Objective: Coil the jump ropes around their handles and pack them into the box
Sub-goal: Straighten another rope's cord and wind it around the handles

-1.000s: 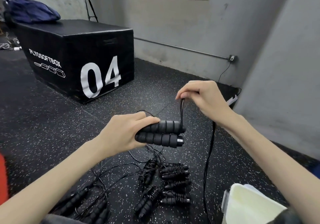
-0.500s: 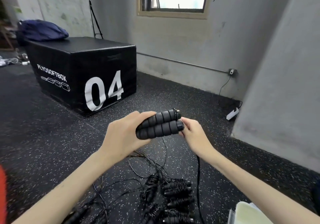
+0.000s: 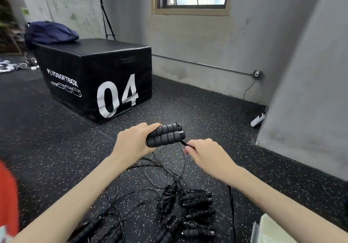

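Note:
My left hand [image 3: 134, 144] grips a pair of black foam jump rope handles [image 3: 165, 136], held side by side with their ends pointing right. Just to the right and slightly below, my right hand [image 3: 205, 153] pinches the thin black rope [image 3: 183, 143] where it leaves the handle ends. On the floor below lie several coiled jump ropes [image 3: 196, 207] in a cluster, with loose rope [image 3: 143, 178] tangled around them and more handles [image 3: 94, 227] at the lower left. A corner of a pale box [image 3: 271, 231] shows at the bottom right.
A black plyo box marked 04 [image 3: 98, 80] stands ahead on the left with a blue bag [image 3: 50, 32] on top. A grey wall and pillar [image 3: 305, 84] rise on the right, with a white power strip [image 3: 257, 120] at its foot. Something red [image 3: 7, 195] fills the left edge.
My right hand came down from above the handles to their end, then drew slightly right and lower with the rope. The view tilted upward.

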